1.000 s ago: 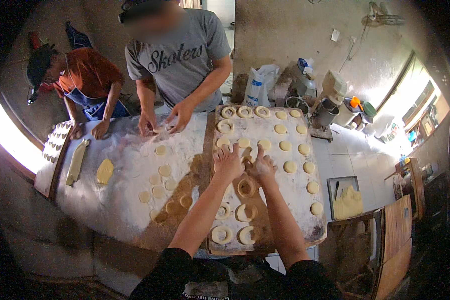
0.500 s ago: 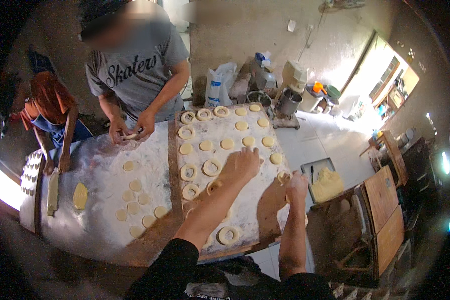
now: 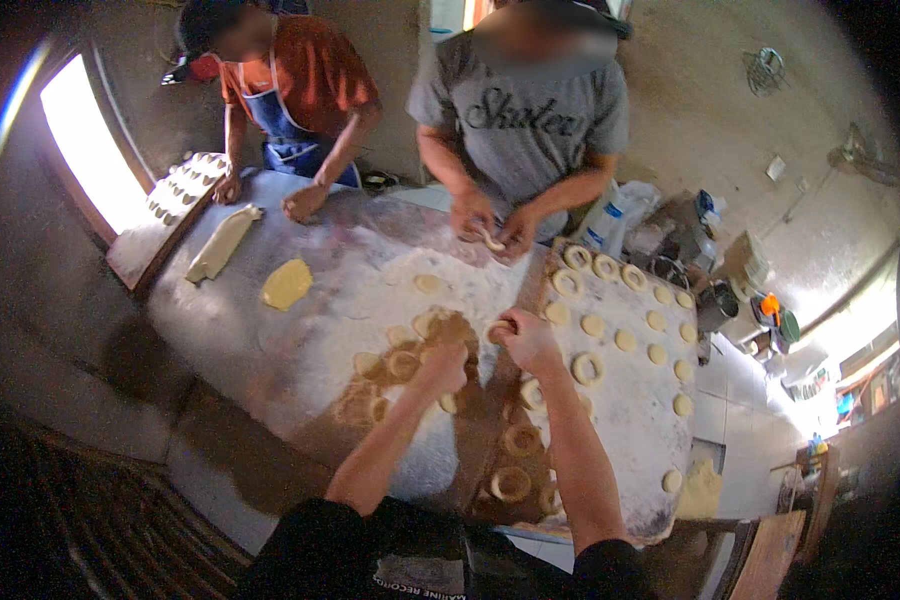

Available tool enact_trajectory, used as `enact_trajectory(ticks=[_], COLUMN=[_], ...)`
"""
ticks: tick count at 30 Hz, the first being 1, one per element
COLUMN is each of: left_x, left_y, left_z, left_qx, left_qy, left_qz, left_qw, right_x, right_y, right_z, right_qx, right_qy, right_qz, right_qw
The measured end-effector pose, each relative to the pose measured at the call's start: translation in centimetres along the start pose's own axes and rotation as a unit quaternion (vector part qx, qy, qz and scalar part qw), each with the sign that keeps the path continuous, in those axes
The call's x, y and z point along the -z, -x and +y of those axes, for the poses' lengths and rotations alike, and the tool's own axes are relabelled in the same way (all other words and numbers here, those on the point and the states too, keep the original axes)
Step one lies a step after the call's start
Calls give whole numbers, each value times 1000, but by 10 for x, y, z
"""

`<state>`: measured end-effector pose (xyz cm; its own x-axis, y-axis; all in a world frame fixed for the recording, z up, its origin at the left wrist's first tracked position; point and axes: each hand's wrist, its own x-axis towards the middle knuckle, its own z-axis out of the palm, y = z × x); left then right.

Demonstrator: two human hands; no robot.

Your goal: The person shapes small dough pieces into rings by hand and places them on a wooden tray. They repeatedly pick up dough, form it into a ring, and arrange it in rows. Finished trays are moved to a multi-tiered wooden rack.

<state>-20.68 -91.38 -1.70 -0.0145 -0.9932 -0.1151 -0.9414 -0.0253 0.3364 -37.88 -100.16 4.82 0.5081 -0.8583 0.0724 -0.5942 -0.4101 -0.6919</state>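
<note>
My left hand [image 3: 444,368] is low over the floured metal table [image 3: 345,235], among flat dough discs [image 3: 427,283]. Its fingers are curled in, and whatever they hold is hidden. Above the near edge of a floured board [image 3: 640,440], my right hand [image 3: 530,345] pinches a dough ring [image 3: 499,329], partly covered by the fingers. Dough rings [image 3: 588,369] and small round dough pieces [image 3: 623,340] lie in rows on that board. More rings [image 3: 510,484] sit in shadow by my right forearm.
Across the table, a person in a grey shirt [image 3: 520,110] shapes dough with both hands. Left of them, a person in an orange shirt and blue apron [image 3: 305,95] stands by a long dough strip [image 3: 222,243]. A yellow dough slab [image 3: 287,285] and a tray of shaped pieces [image 3: 135,250] lie leftward.
The view has swung left. Both my hands have moved left: the left one from the board to the discs on the table, the right one from the board's right side to its left edge.
</note>
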Motion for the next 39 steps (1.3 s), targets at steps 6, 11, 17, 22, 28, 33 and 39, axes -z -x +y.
enact_trajectory(ticks=[6, 11, 17, 22, 28, 33, 39], left_x=[1, 47, 96, 109, 88, 63, 39], left_y=[27, 28, 44, 53, 64, 78, 82], left_z=[-19, -51, -74, -77, -73, -49, 13], left_qx=[-5, 93, 2, -102, -112, -197, -6], left_qy=[210, 370, 561, 414, 454, 635, 836], left_qz=[316, 175, 106, 177, 252, 259, 63], left_qw=[925, 908, 821, 887, 847, 700, 545], right_x=[-86, -62, -60, -100, -97, -93, -58], right_y=[-81, -61, -13, -5, 22, 55, 100], right_z=[-35, -40, -104, -127, -121, -138, -124], right_qx=[22, -80, -64, 62, -14, -36, -13], right_qy=[304, -78, -214, -13, -593, -153, -406], right_qz=[-56, -142, -40, 173, -46, 168, 126], right_qw=[951, 983, 974, 983, 804, 973, 905])
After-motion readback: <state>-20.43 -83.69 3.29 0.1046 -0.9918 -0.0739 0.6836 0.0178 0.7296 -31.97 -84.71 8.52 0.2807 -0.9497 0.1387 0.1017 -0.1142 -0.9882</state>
